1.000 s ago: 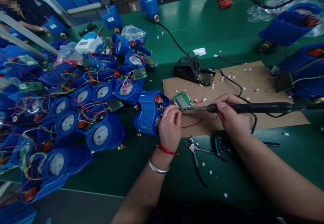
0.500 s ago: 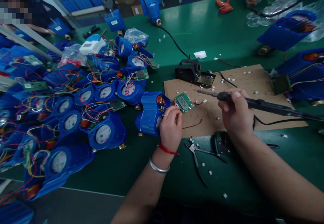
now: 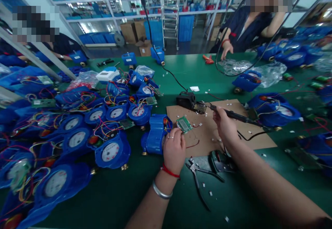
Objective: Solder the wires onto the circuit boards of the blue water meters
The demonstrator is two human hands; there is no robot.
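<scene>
Pinching the board (image 3: 183,124) at its near edge in the head view, the left hand (image 3: 174,149) has a narrow grip, fingertips together. The board is face up over the cardboard (image 3: 204,146), just right of a blue meter (image 3: 153,135); whether it rests there, I cannot tell. The right hand (image 3: 225,125) has its grip closed around the iron (image 3: 237,116), whose tip points left at the stand (image 3: 186,100); contact is too small to make out. Pliers (image 3: 193,168) lie spread on the green table (image 3: 178,75), near the left wrist, with a dark tool (image 3: 218,161) beside them. More meters (image 3: 110,151) crowd the left side, wires trailing. Across the table, a co-worker's hand (image 3: 227,51) hangs near clear plastic (image 3: 232,66), and orange pliers (image 3: 208,59) lie nearby.
</scene>
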